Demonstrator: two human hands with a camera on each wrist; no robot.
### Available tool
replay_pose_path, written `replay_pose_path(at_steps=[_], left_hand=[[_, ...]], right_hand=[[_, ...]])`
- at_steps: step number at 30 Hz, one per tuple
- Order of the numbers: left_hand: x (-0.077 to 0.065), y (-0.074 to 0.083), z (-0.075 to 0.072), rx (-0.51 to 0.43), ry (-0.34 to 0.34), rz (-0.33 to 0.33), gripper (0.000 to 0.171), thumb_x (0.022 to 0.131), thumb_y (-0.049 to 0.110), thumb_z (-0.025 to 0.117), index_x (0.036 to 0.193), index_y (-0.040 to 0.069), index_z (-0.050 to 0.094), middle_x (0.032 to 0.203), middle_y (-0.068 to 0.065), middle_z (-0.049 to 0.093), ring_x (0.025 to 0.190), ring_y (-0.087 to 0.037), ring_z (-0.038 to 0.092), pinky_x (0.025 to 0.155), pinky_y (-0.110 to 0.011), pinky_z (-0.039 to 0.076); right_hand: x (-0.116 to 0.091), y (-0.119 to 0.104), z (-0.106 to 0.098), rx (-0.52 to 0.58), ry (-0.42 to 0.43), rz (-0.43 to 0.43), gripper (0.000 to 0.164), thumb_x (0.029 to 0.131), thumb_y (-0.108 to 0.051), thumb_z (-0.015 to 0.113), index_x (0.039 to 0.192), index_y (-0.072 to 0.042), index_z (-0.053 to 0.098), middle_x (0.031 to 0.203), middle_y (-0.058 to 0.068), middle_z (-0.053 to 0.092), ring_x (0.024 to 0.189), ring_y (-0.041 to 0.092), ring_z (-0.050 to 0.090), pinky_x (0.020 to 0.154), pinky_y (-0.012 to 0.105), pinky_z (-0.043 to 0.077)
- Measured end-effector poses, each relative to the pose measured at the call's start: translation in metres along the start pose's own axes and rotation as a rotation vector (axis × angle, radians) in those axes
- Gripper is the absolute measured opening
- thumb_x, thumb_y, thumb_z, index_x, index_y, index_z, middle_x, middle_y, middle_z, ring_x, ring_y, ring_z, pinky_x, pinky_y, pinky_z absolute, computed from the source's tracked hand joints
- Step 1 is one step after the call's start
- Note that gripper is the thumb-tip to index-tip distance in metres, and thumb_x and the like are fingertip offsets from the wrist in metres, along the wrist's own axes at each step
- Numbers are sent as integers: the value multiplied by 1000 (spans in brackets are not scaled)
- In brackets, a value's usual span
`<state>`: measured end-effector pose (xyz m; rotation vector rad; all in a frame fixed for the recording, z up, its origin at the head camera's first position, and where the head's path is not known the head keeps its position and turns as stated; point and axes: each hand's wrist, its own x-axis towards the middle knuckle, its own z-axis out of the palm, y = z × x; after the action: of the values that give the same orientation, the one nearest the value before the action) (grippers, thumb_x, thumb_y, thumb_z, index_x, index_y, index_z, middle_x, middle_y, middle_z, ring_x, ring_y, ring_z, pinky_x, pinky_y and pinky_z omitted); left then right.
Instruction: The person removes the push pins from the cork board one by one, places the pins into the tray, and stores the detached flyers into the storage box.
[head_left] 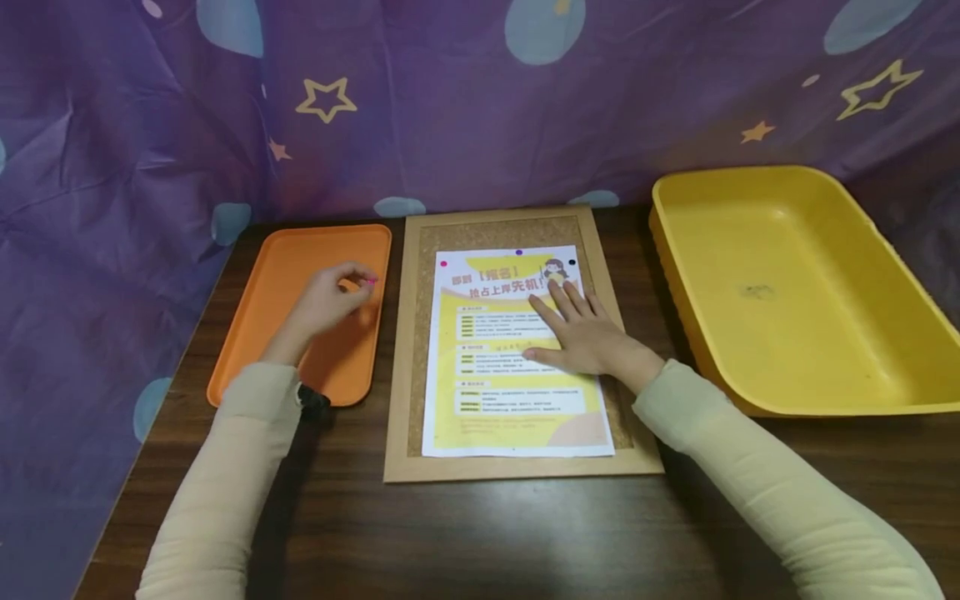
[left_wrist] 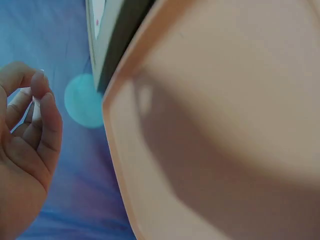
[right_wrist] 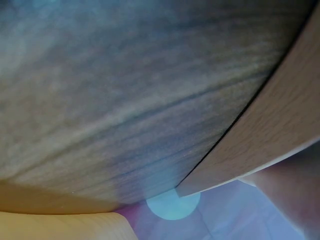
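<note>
My left hand (head_left: 327,302) is raised above the orange tray (head_left: 292,258), pinching a small pink push pin (head_left: 371,282) between thumb and index finger. In the left wrist view the same hand (left_wrist: 30,135) has thumb and fingertip together, and the pin is hardly visible there. With fingers spread, my right hand (head_left: 592,337) rests flat on a printed yellow-and-white sheet (head_left: 517,425). The sheet lies on a cork board (head_left: 495,229) with a wooden frame. Along its top edge sit a pink pin (head_left: 443,263), a purple pin (head_left: 519,252) and a black pin (head_left: 572,262).
A deep yellow bin (head_left: 765,292) stands to the right of the board. All of it rests on a dark wooden table (head_left: 517,542). Behind the table hangs a purple curtain (head_left: 450,100) with stars and blue spots.
</note>
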<state>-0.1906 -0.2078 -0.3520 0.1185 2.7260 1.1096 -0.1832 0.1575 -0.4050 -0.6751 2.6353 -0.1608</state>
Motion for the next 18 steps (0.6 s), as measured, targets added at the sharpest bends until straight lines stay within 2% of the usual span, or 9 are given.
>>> replay_pose_path(at_steps=[3, 9, 15, 18], left_hand=[[-2, -8, -5, 17, 13, -21, 29, 98, 18, 51, 121, 3, 58, 110, -15, 61, 69, -18, 55, 60, -23, 43], [-7, -18, -12, 38, 19, -49, 31, 98, 17, 49, 123, 0, 56, 115, -21, 61, 81, -30, 63, 64, -22, 46], [-9, -30, -17, 51, 15, -66, 32, 100, 17, 47, 125, -2, 54, 115, -24, 60, 79, -25, 62, 64, -21, 45], [-10, -35, -19, 58, 8, -71, 33, 101, 16, 45, 126, -3, 53, 117, -25, 59, 84, -27, 62, 63, -19, 45]], right_hand=[[0, 0, 0, 3, -3, 1, 89, 89, -74, 29, 154, -25, -7, 159, 11, -22, 147, 36, -18, 118, 59, -7], [-1, 0, 0, 12, 0, 0, 89, 89, -73, 30, 154, -24, -6, 159, 11, -22, 147, 36, -18, 118, 59, -7], [-1, 0, 0, 11, 3, -1, 89, 89, -73, 30, 154, -25, -6, 159, 10, -22, 147, 35, -18, 118, 59, -7], [-1, 0, 0, 11, 3, -2, 89, 89, -73, 30, 154, -25, -6, 159, 10, -22, 147, 35, -18, 118, 59, -7]])
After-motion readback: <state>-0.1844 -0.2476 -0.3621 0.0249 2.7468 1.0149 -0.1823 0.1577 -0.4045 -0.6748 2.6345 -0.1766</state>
